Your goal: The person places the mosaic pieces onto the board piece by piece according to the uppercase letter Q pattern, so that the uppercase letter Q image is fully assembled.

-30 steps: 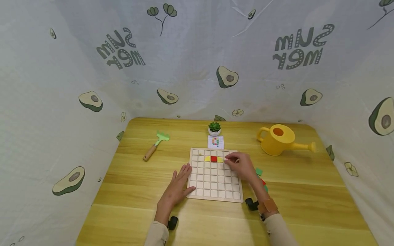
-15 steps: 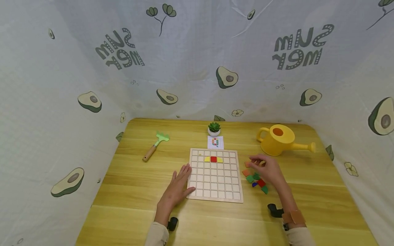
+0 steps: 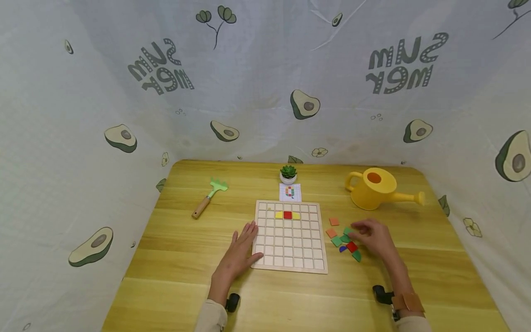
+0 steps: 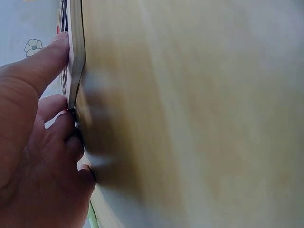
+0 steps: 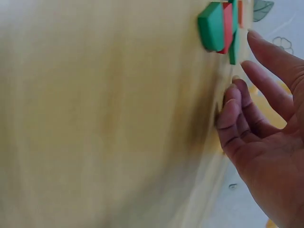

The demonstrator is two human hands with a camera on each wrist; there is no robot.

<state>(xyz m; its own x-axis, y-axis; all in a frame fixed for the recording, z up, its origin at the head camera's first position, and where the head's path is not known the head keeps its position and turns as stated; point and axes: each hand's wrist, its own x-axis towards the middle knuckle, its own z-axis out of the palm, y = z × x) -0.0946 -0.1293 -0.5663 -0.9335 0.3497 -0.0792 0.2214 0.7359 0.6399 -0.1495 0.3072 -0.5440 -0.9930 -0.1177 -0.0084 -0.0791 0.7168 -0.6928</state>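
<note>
Your right hand (image 3: 373, 235) has left the upper right corner of the pale wooden square grid board (image 3: 289, 240), where it was a second ago, passed the orange square tiles (image 3: 331, 233), and now hovers at the green tiles (image 3: 347, 231) beyond the board's right edge. Its thumb and forefinger stand slightly apart with nothing between them, the other fingers loosely curled; you cannot tell whether the tips touch a tile. A red square tile (image 3: 352, 247) and a small blue piece (image 3: 343, 249) lie nearby. Your left hand (image 3: 238, 251) stays at the board's left edge, fingers extended, thumb resting on it near the lower left corner, gripping nothing.
</note>
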